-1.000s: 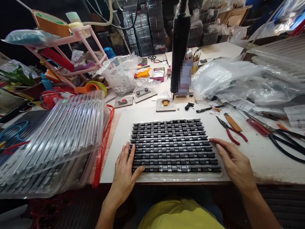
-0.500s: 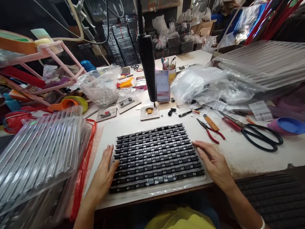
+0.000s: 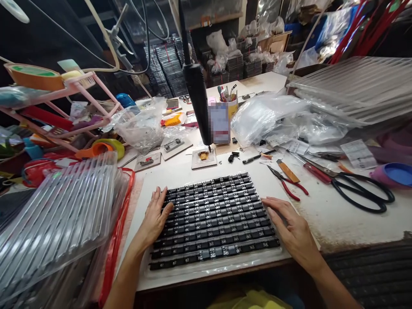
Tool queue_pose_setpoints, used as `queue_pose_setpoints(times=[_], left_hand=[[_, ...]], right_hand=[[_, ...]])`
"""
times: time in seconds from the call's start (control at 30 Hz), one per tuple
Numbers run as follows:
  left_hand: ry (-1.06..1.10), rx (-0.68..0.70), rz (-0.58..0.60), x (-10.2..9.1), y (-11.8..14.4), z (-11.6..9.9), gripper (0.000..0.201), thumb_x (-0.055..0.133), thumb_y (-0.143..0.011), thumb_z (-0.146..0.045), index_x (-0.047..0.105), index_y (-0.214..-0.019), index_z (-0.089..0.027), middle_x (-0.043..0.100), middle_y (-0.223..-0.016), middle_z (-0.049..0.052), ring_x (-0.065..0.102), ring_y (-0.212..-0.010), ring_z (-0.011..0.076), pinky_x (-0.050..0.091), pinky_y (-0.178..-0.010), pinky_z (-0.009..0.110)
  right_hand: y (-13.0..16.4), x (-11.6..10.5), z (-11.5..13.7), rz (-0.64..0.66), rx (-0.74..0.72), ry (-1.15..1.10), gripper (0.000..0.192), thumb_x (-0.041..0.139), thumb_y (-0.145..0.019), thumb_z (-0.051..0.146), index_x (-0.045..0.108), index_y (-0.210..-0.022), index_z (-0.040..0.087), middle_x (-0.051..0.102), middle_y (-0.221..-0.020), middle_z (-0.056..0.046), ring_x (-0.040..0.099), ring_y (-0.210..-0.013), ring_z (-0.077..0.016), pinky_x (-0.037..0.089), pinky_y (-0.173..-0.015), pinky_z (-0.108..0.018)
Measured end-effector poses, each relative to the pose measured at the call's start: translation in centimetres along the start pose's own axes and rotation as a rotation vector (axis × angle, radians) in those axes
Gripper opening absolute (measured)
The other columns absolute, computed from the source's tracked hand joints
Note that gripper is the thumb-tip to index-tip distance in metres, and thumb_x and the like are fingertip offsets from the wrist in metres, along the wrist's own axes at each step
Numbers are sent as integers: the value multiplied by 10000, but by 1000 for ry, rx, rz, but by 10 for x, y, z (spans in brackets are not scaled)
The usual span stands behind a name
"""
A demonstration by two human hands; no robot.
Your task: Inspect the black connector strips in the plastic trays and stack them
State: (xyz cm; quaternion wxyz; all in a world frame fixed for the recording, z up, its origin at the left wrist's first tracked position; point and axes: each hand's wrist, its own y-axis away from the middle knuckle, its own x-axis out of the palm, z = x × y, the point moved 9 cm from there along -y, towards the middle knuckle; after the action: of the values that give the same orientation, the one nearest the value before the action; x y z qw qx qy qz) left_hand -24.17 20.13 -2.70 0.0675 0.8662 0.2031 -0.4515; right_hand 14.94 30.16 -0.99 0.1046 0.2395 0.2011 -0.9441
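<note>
A clear plastic tray (image 3: 209,271) lies on the white board in front of me. It is filled with rows of small black parts with silvery pins (image 3: 214,219). My left hand (image 3: 155,218) rests along its left side, fingers stretched out, thumb over the outermost parts near the far corner. At the right edge, my right hand (image 3: 292,229) has its fingers extended and thumb apart, the tips at the tray's side. Neither hand lifts anything. Whether the fingertips press on the tray edge is hard to see.
Red-handled pliers (image 3: 288,184), large black scissors (image 3: 357,189) and a cutter (image 3: 288,171) lie at right. Beyond the tray, a black tool (image 3: 197,103) hangs over a small block (image 3: 204,159). Stacked clear trays (image 3: 64,214) stand at left; plastic bags (image 3: 273,116) lie behind.
My left hand has slid away from me along the tray's left side, towards the far corner. My right hand stays by the right edge. The view has shifted slightly.
</note>
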Motion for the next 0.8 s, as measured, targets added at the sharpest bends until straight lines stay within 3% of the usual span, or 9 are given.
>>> queue_pose_setpoints(times=[0.2, 0.57, 0.8], left_hand=[[7, -63, 16, -4, 3, 0, 694, 389, -883, -591, 305, -1457, -210, 179, -1562, 141, 91, -1447, 273, 108, -1147, 552], [145, -55, -70, -6, 13, 2, 615, 422, -901, -520, 334, -1444, -244, 239, -1555, 83, 132, -1446, 220, 111, -1172, 492], [-15, -8, 3, 2, 17, -7, 672, 379, -902, -557, 260, -1473, -224, 168, -1569, 110, 90, -1452, 247, 100, -1161, 523]], right_hand=[[2, 0, -2, 7, 3, 2, 257, 484, -915, 329, 636, -1114, 270, 643, -1145, -42, 560, -1127, -202, 470, -979, -383], [4, -1, -6, 1, 49, 55, 277, 484, -904, 392, 647, -1100, 283, 641, -1158, -31, 574, -1117, -214, 474, -971, -391], [4, -1, -5, -5, 35, 89, 288, 489, -898, 410, 650, -1100, 283, 645, -1156, -32, 579, -1107, -218, 525, -889, -363]])
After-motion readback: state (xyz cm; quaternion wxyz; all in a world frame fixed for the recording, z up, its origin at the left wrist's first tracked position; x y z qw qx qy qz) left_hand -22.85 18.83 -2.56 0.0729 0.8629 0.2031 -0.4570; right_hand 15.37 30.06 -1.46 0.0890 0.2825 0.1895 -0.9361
